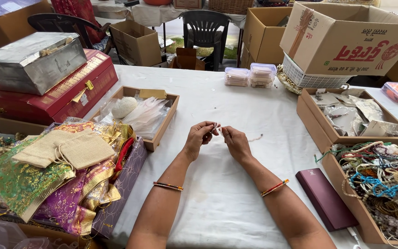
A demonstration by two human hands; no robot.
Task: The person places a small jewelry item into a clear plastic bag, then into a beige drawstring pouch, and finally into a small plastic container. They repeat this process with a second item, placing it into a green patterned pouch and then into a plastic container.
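Note:
My left hand and my right hand meet over the white tablecloth, fingertips pinched together on a small pale beaded piece. A short strand of pale beads lies on the cloth just right of my right hand; whether it joins the pinched piece I cannot tell. Each forearm wears thin coloured bangles.
Left: a pile of jute and brocade pouches, a wooden tray of clear packets, a red case under a metal box. Right: a maroon flat box, trays of bead necklaces and packets, cardboard cartons. Small plastic boxes behind.

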